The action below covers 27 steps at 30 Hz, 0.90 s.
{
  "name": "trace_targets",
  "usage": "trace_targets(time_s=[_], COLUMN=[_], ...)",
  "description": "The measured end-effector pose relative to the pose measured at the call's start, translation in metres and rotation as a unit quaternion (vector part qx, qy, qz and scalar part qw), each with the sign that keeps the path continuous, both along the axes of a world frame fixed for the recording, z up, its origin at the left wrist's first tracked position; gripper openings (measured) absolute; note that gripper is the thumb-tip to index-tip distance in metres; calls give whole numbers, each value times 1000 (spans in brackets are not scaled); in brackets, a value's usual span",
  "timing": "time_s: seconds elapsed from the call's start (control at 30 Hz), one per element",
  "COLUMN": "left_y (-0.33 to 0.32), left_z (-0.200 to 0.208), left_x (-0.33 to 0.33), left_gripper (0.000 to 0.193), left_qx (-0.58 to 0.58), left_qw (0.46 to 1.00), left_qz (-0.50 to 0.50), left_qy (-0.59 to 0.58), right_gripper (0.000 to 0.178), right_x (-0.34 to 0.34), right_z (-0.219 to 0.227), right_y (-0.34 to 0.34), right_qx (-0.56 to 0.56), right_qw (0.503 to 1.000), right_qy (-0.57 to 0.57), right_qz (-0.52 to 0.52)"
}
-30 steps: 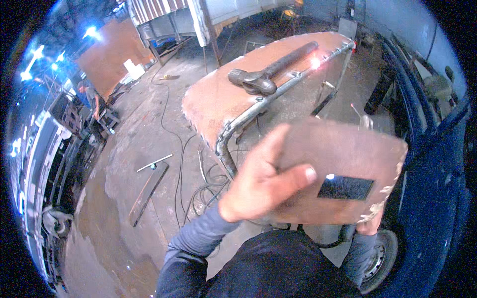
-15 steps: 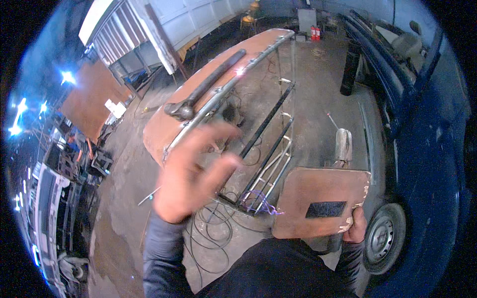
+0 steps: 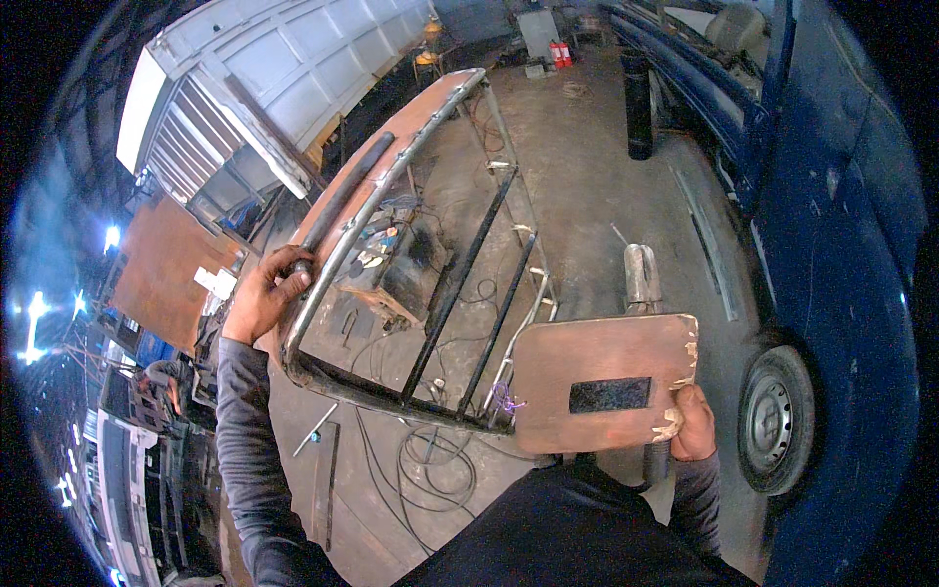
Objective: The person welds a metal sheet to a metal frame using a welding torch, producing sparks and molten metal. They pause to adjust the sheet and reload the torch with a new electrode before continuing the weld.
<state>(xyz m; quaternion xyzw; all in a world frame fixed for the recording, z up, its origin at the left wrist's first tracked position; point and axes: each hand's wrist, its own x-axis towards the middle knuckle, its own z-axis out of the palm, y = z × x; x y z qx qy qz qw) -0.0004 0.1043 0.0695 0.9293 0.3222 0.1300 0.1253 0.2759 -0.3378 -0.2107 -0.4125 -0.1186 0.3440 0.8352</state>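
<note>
Dark metal bar (image 3: 352,186): near end hidden under left hand (image 3: 262,298). Right hand (image 3: 693,425) partly hidden behind brown shield (image 3: 544,382). Blue vehicle (image 3: 846,254) cut off rightward. Distant person (image 3: 170,380) too small to read.

Left hand (image 3: 270,296) gripping dark bar (image 3: 350,191), right hand (image 3: 693,425) holding brown windowed shield (image 3: 545,364)

No txt, nos. or signs legible anywhere in view. Wheel (image 3: 776,422), R side: faint mark on hub, too small to ID. Red extinguishers (image 3: 560,55), far end: too small & blurry to read any lbls.
</note>
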Motion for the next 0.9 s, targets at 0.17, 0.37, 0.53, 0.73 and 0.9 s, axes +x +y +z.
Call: trace_targets(time_s=[0.17, 0.37, 0.53, 0.73, 0.9], left_y=[35, -13, -141, -214, -239], left_z=[9, 22, -38, -150, -171], left_x=[3, -1, -1, -13, -52], left_gripper=[30, 41, 86, 96, 82], left_qx=[24, 187, -134, -523, -590], left_qw=[999, 977, 971, 825, 770], left_qz=[-4, 16, -80, -160, -71], left_qy=[35, -101, -179, -145, -232], right_gripper=[47, 48, 52, 66, 84], right_x=[2, -2, -13, -27, -56], right_z=[-5, -3, 12, 13, 51], right_y=[2, 5, 12, 16, 52], right_qx=[2, -29, -34, -34, 79], right_qw=[999, 997, 996, 987, 985], right_qy=[-30, -23, -44, -88, -90], right_qz=[26, 66, 73, 128, 124])
